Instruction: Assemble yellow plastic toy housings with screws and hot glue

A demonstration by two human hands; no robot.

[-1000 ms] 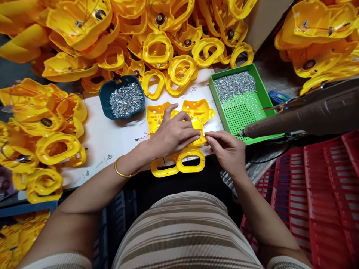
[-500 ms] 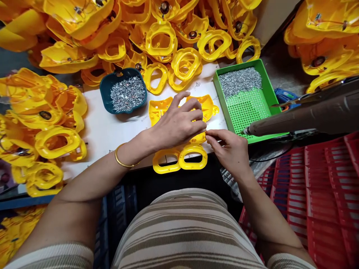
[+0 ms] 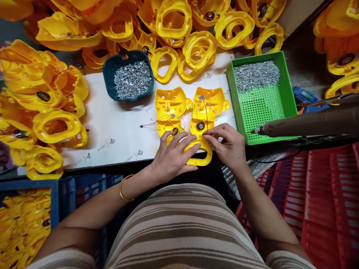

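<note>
Two yellow plastic shell halves lie side by side, the left shell (image 3: 171, 106) and the right shell (image 3: 207, 121), each with thin wires and a round dark part inside. Over the lower ring of the left shell, my left hand (image 3: 176, 155) is spread palm down, holding nothing. My right hand (image 3: 228, 147) pinches at the right shell's right edge, where a thin red wire (image 3: 207, 117) runs down to the fingertips. The wire's end is mostly hidden there. A small black connector (image 3: 141, 126) on the left shell's wires rests on the white table surface.
A dark teal bin (image 3: 106, 80) holds small metal parts. The green perforated tray (image 3: 288, 93) has screw-like pieces at its back, and a brown tool (image 3: 308, 123) reaches over it. Yellow shells (image 3: 61, 31) are heaped behind and left. Red crates (image 3: 322, 194) stand at right.
My left hand has moved down and toward me, away from the right hand, uncovering both shells. My right hand keeps its pinch at the right shell. The view has shifted slightly.
</note>
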